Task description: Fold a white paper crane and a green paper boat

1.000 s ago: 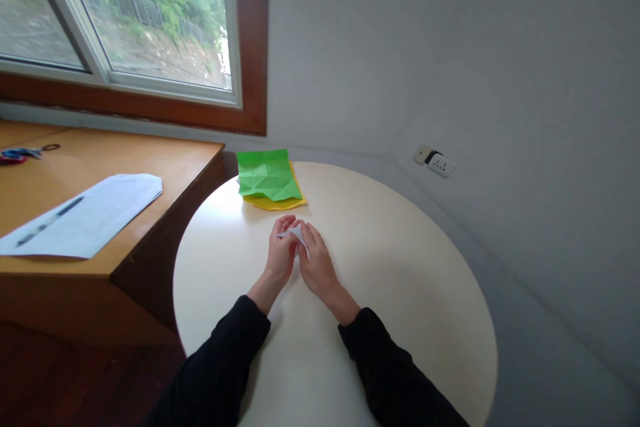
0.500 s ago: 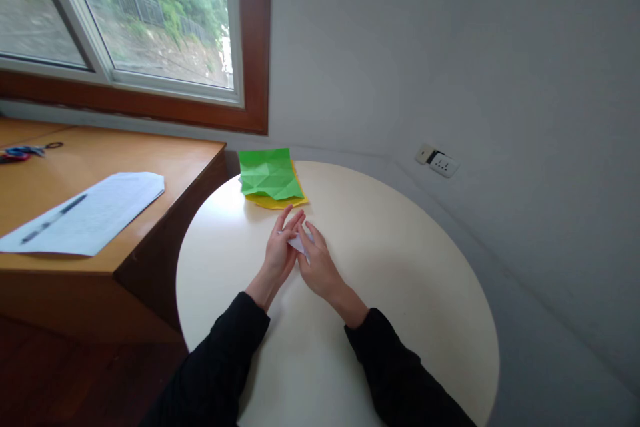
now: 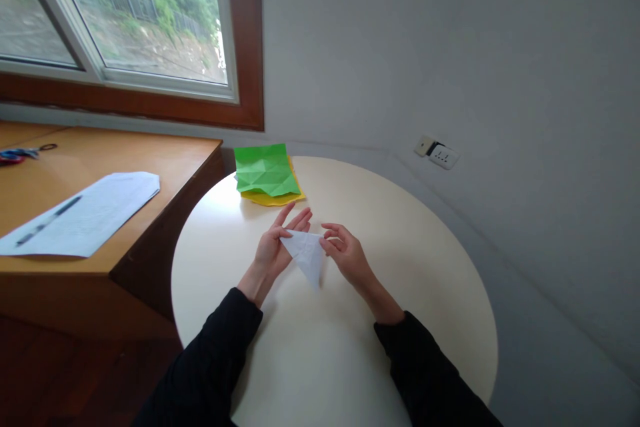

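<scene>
A white folded paper triangle (image 3: 307,254) is held between my two hands just above the round cream table (image 3: 425,267), its point toward me. My left hand (image 3: 274,247) grips its left corner, fingers stretched forward. My right hand (image 3: 346,255) pinches its right corner. Both arms wear black sleeves.
A creased green sheet (image 3: 266,170) lies on a yellow sheet (image 3: 273,198) at the table's far edge. A wooden desk (image 3: 150,160) on the left carries white paper (image 3: 85,213) with a pen (image 3: 43,221) and scissors (image 3: 20,153). A wall socket (image 3: 443,156) sits right.
My hands have drawn apart, the right one moving rightward, and the small folded white paper has opened out into a wider triangle between them.
</scene>
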Tool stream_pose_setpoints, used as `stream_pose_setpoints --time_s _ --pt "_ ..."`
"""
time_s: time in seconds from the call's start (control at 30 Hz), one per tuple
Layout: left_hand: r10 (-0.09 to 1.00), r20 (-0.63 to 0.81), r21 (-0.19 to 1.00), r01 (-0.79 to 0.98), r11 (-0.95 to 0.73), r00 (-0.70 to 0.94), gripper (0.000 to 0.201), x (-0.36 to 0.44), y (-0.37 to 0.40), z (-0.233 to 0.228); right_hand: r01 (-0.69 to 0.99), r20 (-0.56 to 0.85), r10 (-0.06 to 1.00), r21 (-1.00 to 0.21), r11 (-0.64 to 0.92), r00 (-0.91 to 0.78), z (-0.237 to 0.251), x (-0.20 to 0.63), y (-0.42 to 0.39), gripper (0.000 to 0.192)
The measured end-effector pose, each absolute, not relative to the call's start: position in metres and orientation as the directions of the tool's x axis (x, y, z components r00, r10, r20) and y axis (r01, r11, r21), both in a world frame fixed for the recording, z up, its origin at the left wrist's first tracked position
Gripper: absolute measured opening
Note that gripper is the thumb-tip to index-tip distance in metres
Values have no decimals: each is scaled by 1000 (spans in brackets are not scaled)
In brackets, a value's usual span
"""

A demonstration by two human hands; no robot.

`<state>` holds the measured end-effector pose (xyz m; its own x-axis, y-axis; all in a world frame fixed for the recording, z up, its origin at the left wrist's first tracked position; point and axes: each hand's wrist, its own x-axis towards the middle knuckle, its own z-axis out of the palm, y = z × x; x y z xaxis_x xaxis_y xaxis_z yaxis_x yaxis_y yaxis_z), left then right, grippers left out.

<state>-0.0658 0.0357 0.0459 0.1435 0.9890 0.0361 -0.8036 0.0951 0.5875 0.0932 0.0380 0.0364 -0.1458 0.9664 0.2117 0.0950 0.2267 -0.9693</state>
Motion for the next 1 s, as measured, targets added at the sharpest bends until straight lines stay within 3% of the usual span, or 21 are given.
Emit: stream_pose_setpoints --time_s 0.23,0.43,0.63,0.73,0.83,1.0 --pt "987 40 660 -746 90 154 71 -63 37 42 -4 171 960 -985 174 -222 36 93 32 32" --pt "996 -28 664 -742 85 88 61 -59 35 42 -79 169 981 -984 162 -90 24 92 39 20" --pt "999 -38 763 -644 47 27 63 -53 38 34 -175 157 986 -971 164 54 13 95 42 21" --pt "1000 15 876 -482 -16 -5 57 -50 39 28 -202 147 982 -965 169 121 11 96 44 22" --pt "994 107 963 -252 -95 31 37 -47 38 22 -227 148 977 -957 181 154 9 96 45 22" --pt "980 194 978 83 -190 -52 21 -43 38 11 -245 135 977 -954 173 165 5 93 42 23"
